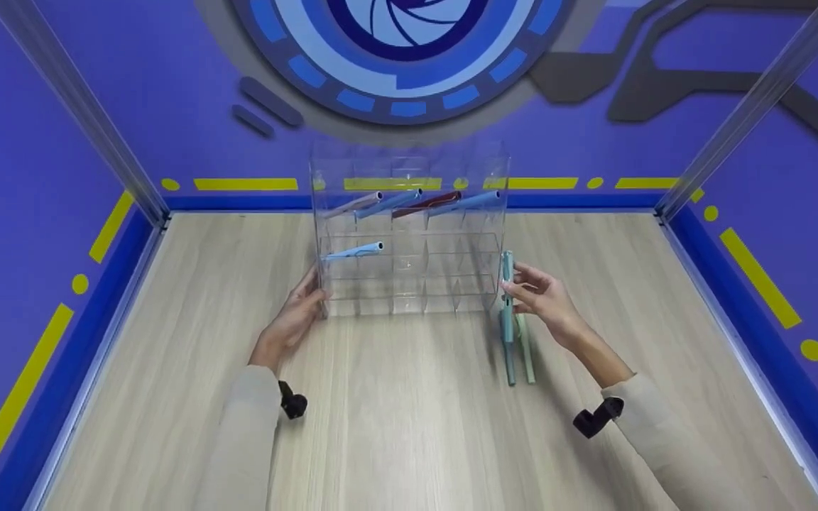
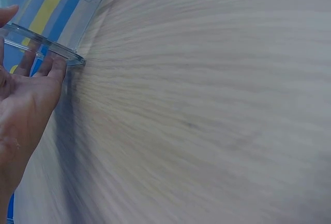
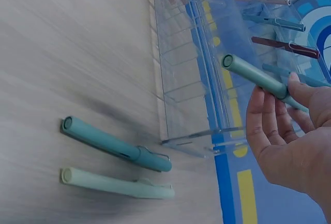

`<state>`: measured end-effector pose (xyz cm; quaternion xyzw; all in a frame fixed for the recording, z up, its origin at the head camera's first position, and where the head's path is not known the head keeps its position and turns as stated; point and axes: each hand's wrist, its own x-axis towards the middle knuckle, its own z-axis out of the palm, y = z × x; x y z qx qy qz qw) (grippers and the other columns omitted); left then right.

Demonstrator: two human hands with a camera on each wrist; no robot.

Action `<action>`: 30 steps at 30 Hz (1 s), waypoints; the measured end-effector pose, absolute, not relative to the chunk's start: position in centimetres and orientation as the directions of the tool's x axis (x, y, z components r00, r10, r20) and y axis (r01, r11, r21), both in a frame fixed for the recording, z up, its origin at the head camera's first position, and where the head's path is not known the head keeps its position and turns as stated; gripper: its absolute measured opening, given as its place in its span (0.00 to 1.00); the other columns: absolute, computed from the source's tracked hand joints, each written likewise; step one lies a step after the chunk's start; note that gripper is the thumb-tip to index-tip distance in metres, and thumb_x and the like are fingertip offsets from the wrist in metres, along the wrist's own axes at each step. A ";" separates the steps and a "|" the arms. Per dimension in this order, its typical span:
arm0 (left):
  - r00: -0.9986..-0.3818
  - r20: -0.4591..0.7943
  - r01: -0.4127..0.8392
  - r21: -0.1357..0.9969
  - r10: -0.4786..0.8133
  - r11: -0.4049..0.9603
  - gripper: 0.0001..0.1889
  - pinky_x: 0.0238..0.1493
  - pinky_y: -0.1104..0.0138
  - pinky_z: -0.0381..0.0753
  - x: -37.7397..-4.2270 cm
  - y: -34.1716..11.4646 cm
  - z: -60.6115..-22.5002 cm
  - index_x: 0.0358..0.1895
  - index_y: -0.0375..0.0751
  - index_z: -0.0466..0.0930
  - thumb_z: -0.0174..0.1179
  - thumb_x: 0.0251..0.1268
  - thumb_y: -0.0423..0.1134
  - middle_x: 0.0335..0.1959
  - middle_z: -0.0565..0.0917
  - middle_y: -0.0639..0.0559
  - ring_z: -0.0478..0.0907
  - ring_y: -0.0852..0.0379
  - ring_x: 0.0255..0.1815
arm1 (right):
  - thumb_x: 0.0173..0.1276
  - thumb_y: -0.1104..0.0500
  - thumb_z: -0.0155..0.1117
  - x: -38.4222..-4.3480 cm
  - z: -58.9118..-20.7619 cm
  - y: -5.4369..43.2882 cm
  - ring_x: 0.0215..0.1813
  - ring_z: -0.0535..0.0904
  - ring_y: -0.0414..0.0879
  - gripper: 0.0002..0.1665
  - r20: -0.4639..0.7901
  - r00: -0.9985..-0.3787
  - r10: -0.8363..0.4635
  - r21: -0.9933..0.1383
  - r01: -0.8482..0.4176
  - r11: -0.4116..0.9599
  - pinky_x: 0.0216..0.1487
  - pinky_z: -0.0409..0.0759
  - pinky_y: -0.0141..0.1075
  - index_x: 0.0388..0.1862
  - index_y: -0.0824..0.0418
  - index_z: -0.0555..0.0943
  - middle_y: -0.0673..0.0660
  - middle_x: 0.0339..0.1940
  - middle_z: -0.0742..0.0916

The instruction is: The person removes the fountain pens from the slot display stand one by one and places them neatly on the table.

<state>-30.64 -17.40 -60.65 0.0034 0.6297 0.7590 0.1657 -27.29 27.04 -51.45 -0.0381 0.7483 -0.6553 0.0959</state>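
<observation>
A clear plastic pen rack [image 1: 409, 305] with stepped rows of compartments stands toward the back of the table. My left hand [image 1: 299, 309] grips its left side low down, thumb in front and fingers behind; the left wrist view shows those fingers through the clear plastic [image 2: 51, 48]. Beside the rack's right side, my right hand [image 1: 540, 298] pinches a green pen [image 3: 253, 74] between thumb and fingers. Pale pink [image 1: 356, 204], blue [image 1: 389, 204], dark red [image 1: 427, 205] and another blue pen [image 1: 464, 203] lean in an upper row. A light blue pen [image 1: 353, 251] occupies the row below, at left.
On the wooden table [image 1: 409, 426], under and in front of my right hand, lie a teal pen [image 3: 116, 144] and a pale green pen [image 3: 116, 183], side by side. Blue printed walls [image 1: 238, 156] close off the back and both sides.
</observation>
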 end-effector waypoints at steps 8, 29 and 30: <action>-0.946 -0.204 -0.249 0.955 0.252 -0.163 0.40 0.86 0.51 0.38 -30.7 -17.4 -60.8 0.85 0.57 0.35 0.45 0.80 0.31 0.86 0.31 0.52 0.27 0.50 0.86 | 0.75 0.64 0.63 -27.2 -51.5 28.7 0.44 0.85 0.32 0.38 -0.113 -0.979 -0.169 -0.982 0.085 0.167 0.46 0.87 0.29 0.79 0.72 0.60 0.46 0.45 0.80; -0.945 -0.179 -0.235 0.954 0.273 -0.188 0.40 0.85 0.52 0.34 -30.6 -17.4 -60.7 0.85 0.54 0.32 0.44 0.80 0.30 0.86 0.29 0.51 0.25 0.50 0.86 | 0.73 0.63 0.66 -26.1 -53.7 33.4 0.42 0.87 0.35 0.38 -0.171 -0.976 -0.133 -0.958 0.133 0.255 0.44 0.89 0.33 0.76 0.73 0.63 0.46 0.42 0.84; -0.946 -0.182 -0.237 0.953 0.270 -0.187 0.40 0.85 0.52 0.34 -30.6 -17.4 -60.7 0.85 0.54 0.33 0.44 0.80 0.30 0.86 0.29 0.51 0.25 0.50 0.86 | 0.73 0.63 0.66 -26.0 -53.8 33.6 0.42 0.87 0.35 0.38 -0.177 -0.975 -0.132 -0.955 0.138 0.261 0.44 0.89 0.33 0.76 0.73 0.63 0.45 0.42 0.85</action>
